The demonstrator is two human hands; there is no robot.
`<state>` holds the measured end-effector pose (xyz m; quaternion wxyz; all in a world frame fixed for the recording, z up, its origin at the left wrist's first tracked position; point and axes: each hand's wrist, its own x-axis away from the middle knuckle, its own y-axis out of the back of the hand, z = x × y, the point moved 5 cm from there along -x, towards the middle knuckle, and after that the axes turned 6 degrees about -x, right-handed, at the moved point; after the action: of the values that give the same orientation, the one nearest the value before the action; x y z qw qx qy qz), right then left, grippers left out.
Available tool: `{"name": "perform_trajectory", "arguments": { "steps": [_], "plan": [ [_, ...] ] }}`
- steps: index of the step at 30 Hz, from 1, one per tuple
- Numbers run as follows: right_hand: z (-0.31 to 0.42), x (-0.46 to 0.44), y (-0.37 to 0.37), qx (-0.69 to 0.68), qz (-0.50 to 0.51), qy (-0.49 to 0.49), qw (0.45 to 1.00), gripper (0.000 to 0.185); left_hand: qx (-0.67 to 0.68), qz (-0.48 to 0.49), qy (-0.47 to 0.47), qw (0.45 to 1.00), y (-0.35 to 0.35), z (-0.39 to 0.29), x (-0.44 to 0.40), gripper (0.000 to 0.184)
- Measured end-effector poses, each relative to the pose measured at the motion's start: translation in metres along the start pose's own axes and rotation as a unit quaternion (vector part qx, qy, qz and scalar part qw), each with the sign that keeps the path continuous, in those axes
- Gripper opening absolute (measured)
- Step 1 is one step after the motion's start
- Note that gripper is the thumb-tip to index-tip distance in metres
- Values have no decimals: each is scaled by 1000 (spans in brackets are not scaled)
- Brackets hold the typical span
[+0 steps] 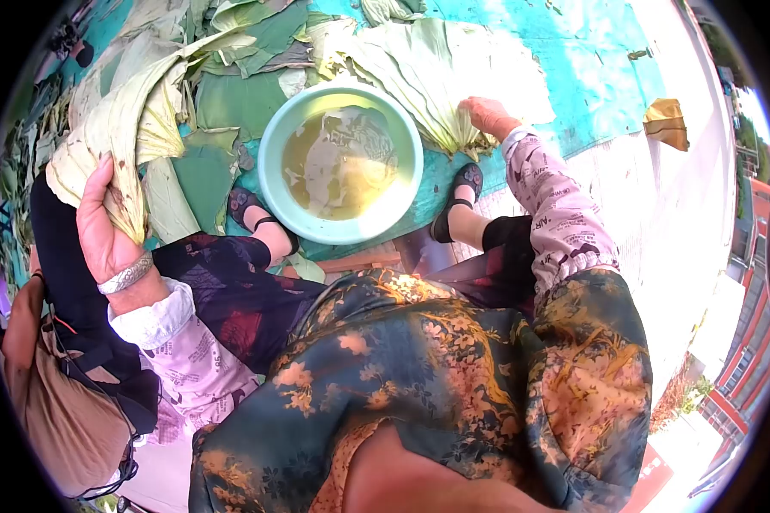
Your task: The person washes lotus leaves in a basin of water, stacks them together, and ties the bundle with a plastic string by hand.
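Note:
My left hand [107, 224] grips the lower end of a long, pale yellow-green leaf [127, 141]. Its thumb lies against the near side, and the other fingers are mostly hidden. Over another large pale leaf [415, 73], spread flat on the turquoise sheet, is my right hand [486, 117]. Its fingers are curled closed at the leaf's surface; whether they pinch the leaf is unclear. That leaf narrows to a gathered, ribbed base near my foot. Between my feet stands a light green basin [269, 167] with murky yellowish water [342, 167] in it.
Green leaves [239, 103] overlap across the turquoise sheet [599, 77] at left and back. A brown scrap [666, 124] lies at the right. My shoes [462, 192] flank the basin. Another person [73, 402] sits close on my left.

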<state>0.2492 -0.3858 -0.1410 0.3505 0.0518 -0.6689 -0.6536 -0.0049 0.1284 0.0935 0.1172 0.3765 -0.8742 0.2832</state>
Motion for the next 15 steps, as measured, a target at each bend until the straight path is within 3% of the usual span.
{"name": "perform_trajectory", "arguments": {
  "steps": [3, 5, 9, 15],
  "plan": [
    [2, -32, 35, 19, -59, 2, 998, 31, 43, 36, -6, 998, -16, -3, 24, 22],
    [5, -46, 77, -132, -126, -92, 979, 29, 60, 52, -13, 997, -24, -6, 34, 25],
    [-18, -91, 118, -154, -248, -111, 950, 36, 65, 94, -59, 992, -28, -10, 52, 38],
    [-43, -172, 101, -139, -222, -100, 960, 41, 49, 52, -26, 997, -36, -5, 56, 45]
  ]
}}
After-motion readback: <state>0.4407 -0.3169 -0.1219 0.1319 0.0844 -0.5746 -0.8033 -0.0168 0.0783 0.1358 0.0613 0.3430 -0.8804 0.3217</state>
